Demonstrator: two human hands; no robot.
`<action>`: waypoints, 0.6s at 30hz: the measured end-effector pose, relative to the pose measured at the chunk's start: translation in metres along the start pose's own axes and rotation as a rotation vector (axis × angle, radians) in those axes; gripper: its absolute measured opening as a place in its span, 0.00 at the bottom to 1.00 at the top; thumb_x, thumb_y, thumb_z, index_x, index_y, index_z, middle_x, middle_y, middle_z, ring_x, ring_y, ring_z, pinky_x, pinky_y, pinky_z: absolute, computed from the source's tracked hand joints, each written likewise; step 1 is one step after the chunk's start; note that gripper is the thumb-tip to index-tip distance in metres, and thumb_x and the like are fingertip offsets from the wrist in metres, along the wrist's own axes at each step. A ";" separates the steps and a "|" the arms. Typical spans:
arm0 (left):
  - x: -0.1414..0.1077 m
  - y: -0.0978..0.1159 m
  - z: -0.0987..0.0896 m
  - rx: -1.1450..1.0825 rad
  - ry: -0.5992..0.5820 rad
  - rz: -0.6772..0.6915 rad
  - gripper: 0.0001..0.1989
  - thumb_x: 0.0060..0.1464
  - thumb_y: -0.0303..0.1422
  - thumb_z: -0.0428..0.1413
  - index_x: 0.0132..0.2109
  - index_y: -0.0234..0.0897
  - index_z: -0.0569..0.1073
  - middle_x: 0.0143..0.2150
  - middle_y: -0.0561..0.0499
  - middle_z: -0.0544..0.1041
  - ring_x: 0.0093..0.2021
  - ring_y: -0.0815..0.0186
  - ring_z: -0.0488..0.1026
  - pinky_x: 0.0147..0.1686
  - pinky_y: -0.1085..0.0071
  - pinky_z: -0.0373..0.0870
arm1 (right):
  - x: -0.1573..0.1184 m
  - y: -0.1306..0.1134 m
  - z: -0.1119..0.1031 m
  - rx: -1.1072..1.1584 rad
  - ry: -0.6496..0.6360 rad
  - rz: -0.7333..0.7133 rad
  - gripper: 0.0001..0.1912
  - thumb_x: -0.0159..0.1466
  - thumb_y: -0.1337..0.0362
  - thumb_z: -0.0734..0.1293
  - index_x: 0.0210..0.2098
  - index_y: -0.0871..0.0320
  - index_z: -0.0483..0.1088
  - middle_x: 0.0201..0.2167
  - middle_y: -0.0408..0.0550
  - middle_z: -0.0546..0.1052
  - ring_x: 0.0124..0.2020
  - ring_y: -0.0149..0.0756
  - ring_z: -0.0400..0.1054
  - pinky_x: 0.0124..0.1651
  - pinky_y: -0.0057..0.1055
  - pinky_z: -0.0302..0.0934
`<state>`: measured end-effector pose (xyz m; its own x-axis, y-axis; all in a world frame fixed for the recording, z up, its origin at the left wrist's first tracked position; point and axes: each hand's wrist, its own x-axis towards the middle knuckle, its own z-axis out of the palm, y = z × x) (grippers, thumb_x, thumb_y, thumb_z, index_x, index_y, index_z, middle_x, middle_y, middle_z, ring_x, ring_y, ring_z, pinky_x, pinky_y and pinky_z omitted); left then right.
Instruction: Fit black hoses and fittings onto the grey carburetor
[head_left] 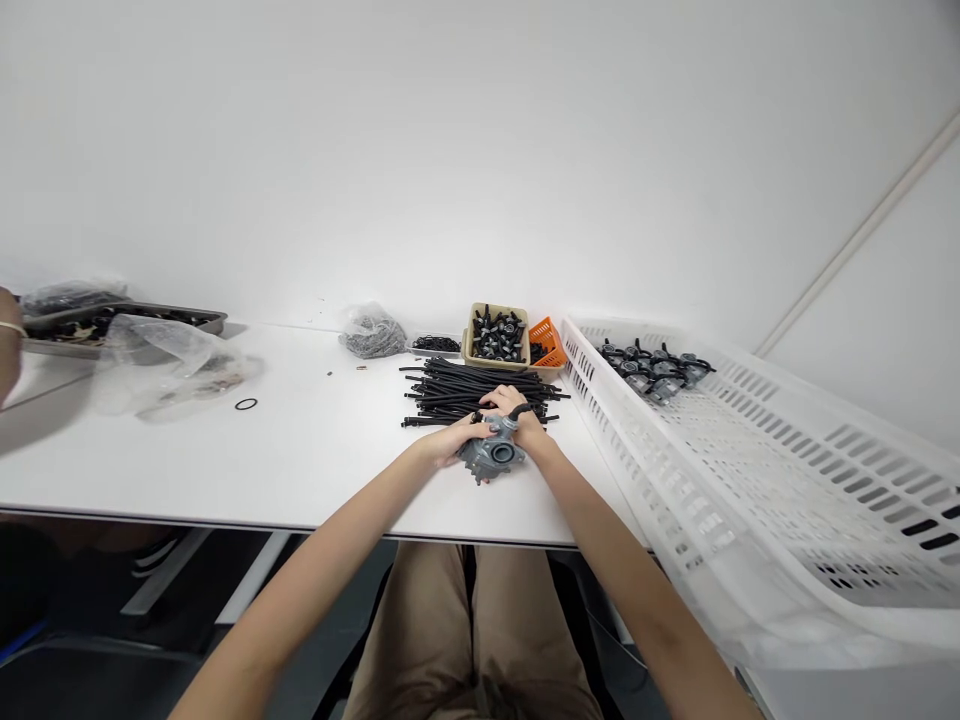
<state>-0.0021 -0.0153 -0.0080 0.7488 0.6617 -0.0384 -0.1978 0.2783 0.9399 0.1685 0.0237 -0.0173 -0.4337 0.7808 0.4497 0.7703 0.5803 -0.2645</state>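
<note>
A white wall stands behind my desk. Near the front edge, my left hand and right hand grip one metal part, a two-handed handling step, I judge; shifting it calls for a steady grip. I count one black ring, one crate, one tan bin, one orange basket; the tubes overlap too much.

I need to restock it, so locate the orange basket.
In the head view, the orange basket stands right of the cream bin, by the white crate's far left corner.
</note>
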 end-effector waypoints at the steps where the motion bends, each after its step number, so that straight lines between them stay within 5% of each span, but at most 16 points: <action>1: 0.000 0.000 0.000 0.005 0.004 0.001 0.29 0.38 0.41 0.67 0.46 0.32 0.69 0.32 0.46 0.78 0.24 0.61 0.75 0.19 0.69 0.71 | 0.002 -0.003 0.001 -0.027 -0.022 0.021 0.11 0.61 0.67 0.63 0.42 0.56 0.74 0.40 0.49 0.73 0.44 0.40 0.62 0.46 0.34 0.55; 6: 0.000 -0.001 0.002 0.004 0.040 0.038 0.22 0.41 0.38 0.66 0.42 0.33 0.70 0.30 0.48 0.78 0.23 0.64 0.74 0.22 0.69 0.72 | 0.007 -0.014 0.000 -0.070 -0.060 0.021 0.05 0.61 0.67 0.63 0.34 0.57 0.71 0.39 0.50 0.72 0.44 0.40 0.61 0.46 0.35 0.54; 10: 0.000 0.001 0.003 0.003 -0.002 0.020 0.23 0.41 0.39 0.66 0.43 0.34 0.70 0.30 0.48 0.78 0.23 0.63 0.75 0.21 0.70 0.71 | 0.008 -0.013 0.001 0.045 0.058 0.084 0.06 0.62 0.69 0.59 0.33 0.56 0.68 0.34 0.49 0.71 0.39 0.40 0.61 0.43 0.35 0.55; 18: -0.001 0.002 0.001 -0.018 -0.091 0.061 0.23 0.45 0.39 0.64 0.47 0.38 0.68 0.36 0.46 0.77 0.28 0.60 0.77 0.24 0.68 0.73 | 0.007 -0.002 -0.033 0.664 0.721 0.166 0.11 0.63 0.62 0.61 0.45 0.54 0.65 0.35 0.45 0.71 0.35 0.34 0.67 0.40 0.31 0.61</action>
<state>-0.0025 -0.0164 -0.0059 0.7890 0.6124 0.0503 -0.2556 0.2526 0.9332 0.1792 0.0205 0.0151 0.2133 0.6640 0.7166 0.2819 0.6605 -0.6959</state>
